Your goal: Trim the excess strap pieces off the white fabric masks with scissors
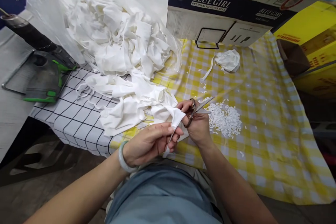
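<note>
My left hand (152, 141), with a pale bracelet at the wrist, pinches the edge of a white cloth piece (177, 116). Scissors (196, 111) hang on the fingers of my right hand (198, 122), their blades parted and pointing up to the right. The same hand's fingertips touch the top of the cloth piece. Crumpled white cloth (126, 108) lies just left of both hands. Right of the scissors, a heap of small white snippets (225, 119) rests on the yellow checked tablecloth (270, 140).
A clear plastic bag (49, 3) full of white cloth stands at the back left. A black and green tool (44, 73) is at the far left. Cardboard boxes (199, 24) line the back. One bunched white cloth (228, 60) with a strap lies before them.
</note>
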Demonstrator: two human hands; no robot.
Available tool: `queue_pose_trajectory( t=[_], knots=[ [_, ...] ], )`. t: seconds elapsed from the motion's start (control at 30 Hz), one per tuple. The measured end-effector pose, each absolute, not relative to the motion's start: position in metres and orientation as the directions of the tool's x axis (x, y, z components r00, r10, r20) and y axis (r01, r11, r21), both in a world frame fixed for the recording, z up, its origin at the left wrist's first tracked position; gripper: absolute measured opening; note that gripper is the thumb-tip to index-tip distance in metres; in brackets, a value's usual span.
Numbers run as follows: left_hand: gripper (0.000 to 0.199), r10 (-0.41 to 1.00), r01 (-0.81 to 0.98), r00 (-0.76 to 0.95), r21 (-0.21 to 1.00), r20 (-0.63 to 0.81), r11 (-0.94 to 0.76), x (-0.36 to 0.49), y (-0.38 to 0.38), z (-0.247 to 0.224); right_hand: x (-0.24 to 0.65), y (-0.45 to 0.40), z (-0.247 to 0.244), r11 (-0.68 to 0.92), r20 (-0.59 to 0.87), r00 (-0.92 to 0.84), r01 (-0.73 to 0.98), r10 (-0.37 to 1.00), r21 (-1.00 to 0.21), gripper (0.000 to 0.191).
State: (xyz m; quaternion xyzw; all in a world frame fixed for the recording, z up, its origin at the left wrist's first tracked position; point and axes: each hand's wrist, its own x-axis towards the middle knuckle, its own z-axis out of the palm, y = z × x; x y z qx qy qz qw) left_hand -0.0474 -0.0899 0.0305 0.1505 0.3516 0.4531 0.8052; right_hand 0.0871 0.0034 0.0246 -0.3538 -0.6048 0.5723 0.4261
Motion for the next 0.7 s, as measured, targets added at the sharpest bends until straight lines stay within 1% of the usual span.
queue_pose_trajectory(
  t=[0.03, 0.07, 0.1, 0.13, 0.17, 0.2, 0.23, 0.27, 0.3, 0.37, 0.4, 0.47, 0.53, 0.57, 0.63, 0.7],
  knots=[
    [0.023, 0.846, -0.576, 0.304, 0.623, -0.438, 0.53, -0.046, -0.092, 0.032, 0.089, 0.004, 0.024, 0.086, 0.105, -0.386, -0.068, 0.916, -0.994, 0.024],
    [0.023, 0.869, -0.497, 0.246, 0.714, -0.429, 0.493, -0.046, -0.094, 0.035, 0.091, 0.005, 0.023, 0.065, 0.088, -0.384, -0.072, 0.919, -0.995, 0.024],
    [0.023, 0.906, -0.386, 0.173, 0.819, -0.387, 0.424, -0.046, -0.096, 0.038, 0.093, 0.005, 0.022, 0.036, 0.06, -0.38, -0.071, 0.923, -0.997, 0.025],
    [0.024, 0.947, -0.247, 0.098, 0.914, -0.306, 0.32, -0.047, -0.098, 0.042, 0.093, 0.004, 0.021, -0.003, 0.021, -0.383, -0.064, 0.924, -0.998, 0.026],
    [0.024, 0.981, -0.096, 0.032, 0.977, -0.189, 0.192, -0.048, -0.1, 0.047, 0.094, 0.002, 0.019, -0.056, -0.031, -0.393, -0.051, 0.919, -0.997, 0.027],
    [0.023, 0.998, 0.041, -0.01, 0.997, -0.061, 0.061, -0.048, -0.1, 0.051, 0.093, -0.002, 0.018, -0.123, -0.094, -0.409, -0.044, 0.907, -0.991, 0.03],
    [0.022, 0.998, 0.137, -0.03, 0.989, 0.05, -0.046, -0.049, -0.098, 0.055, 0.092, -0.007, 0.016, -0.194, -0.158, -0.428, -0.041, 0.89, -0.98, 0.032],
    [0.021, 0.991, 0.178, -0.037, 0.977, 0.127, -0.119, -0.048, -0.095, 0.058, 0.091, -0.014, 0.013, -0.258, -0.213, -0.448, -0.041, 0.868, -0.965, 0.035],
    [0.021, 0.986, 0.164, -0.043, 0.974, 0.162, -0.153, -0.047, -0.092, 0.059, 0.089, -0.021, 0.011, -0.315, -0.259, -0.462, -0.046, 0.848, -0.948, 0.036],
    [0.024, 0.99, 0.022, -0.054, 0.991, 0.129, -0.128, -0.043, -0.082, 0.057, 0.089, -0.033, 0.008, -0.374, -0.296, -0.474, -0.075, 0.829, -0.925, 0.038],
    [0.027, 0.995, -0.068, -0.056, 0.994, 0.087, -0.091, -0.04, -0.077, 0.054, 0.092, -0.036, 0.007, -0.367, -0.286, -0.481, -0.08, 0.829, -0.927, 0.039],
    [0.03, 0.998, -0.199, -0.065, 0.98, 0.005, -0.018, -0.032, -0.069, 0.046, 0.105, -0.037, 0.008, -0.269, -0.221, -0.484, -0.031, 0.847, -0.963, 0.038],
    [0.03, 0.997, -0.241, -0.067, 0.97, -0.049, 0.032, -0.023, -0.063, 0.037, 0.126, -0.03, 0.013, -0.054, -0.115, -0.469, 0.142, 0.876, -0.988, 0.036],
    [0.029, 0.996, -0.244, -0.057, 0.968, -0.068, 0.053, -0.018, -0.062, 0.034, 0.139, -0.026, 0.017, 0.066, -0.062, -0.466, 0.254, 0.883, -0.965, 0.035],
    [0.03, 0.996, -0.246, -0.016, 0.966, -0.089, 0.083, -0.008, -0.059, 0.028, 0.162, -0.017, 0.024, 0.255, 0.01, -0.487, 0.438, 0.873, -0.862, 0.036],
    [0.031, 0.994, -0.247, 0.035, 0.963, -0.099, 0.105, 0.002, -0.057, 0.025, 0.179, -0.012, 0.028, 0.345, 0.011, -0.525, 0.543, 0.851, -0.765, 0.041]
  ],
)
